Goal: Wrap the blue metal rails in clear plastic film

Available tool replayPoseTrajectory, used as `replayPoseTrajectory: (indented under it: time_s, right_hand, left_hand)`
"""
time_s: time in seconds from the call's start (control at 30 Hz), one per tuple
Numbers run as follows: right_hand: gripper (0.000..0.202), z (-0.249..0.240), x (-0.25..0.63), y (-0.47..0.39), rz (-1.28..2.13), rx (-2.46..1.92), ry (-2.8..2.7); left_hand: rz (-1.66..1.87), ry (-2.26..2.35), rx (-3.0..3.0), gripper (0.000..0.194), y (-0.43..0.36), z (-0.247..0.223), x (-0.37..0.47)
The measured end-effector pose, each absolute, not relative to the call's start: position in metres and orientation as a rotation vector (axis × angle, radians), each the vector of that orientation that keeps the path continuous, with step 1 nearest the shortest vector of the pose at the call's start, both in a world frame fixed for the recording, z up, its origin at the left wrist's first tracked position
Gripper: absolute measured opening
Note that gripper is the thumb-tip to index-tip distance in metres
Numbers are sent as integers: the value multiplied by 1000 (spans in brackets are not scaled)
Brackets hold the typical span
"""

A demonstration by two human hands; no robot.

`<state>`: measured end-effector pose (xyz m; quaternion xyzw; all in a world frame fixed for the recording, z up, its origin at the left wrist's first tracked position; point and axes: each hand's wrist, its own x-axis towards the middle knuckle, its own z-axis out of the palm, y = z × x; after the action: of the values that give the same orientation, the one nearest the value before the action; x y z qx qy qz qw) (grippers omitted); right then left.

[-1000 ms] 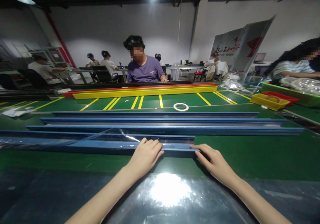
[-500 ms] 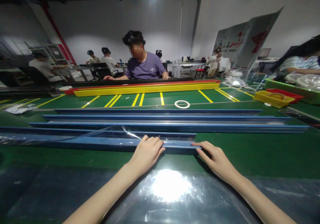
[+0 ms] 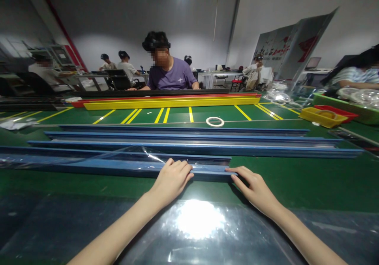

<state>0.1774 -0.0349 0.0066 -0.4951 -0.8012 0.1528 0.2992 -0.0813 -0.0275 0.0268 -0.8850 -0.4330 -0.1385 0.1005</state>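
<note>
A long blue channel strip (image 3: 211, 175) lies across the table, closest to me. Clear plastic film (image 3: 130, 157) is draped over much of its length to the left. My left hand (image 3: 174, 177) is closed over the strip's near wall, fingers curled inside and thumb on the outer face. At the strip's right end, my right hand (image 3: 251, 184) pinches the corner of the near wall between thumb and fingers. Several more blue channel strips (image 3: 192, 146) lie parallel just behind.
A shiny clear sheet (image 3: 148, 233) covers the table's front. Farther back lie a white ring (image 3: 214, 121), yellow channel (image 3: 174, 102), red channel (image 3: 237, 95) and a yellow tray (image 3: 321, 117). Across the table sits a person in purple (image 3: 173, 75); others sit behind.
Both hands keep their hold on the blue strip with hardly any movement. The view has shifted slightly. The hand of the person opposite, at left, has drawn lower behind the channels.
</note>
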Motion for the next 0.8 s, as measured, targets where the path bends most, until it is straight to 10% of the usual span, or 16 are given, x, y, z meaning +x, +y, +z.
replayPoseTrajectory:
  time_s: [0.8]
  right_hand:
    - [24, 5, 178, -34, 392, -1335, -2136]
  left_hand:
    - [-400, -1293, -2614, 23, -27, 27, -81]
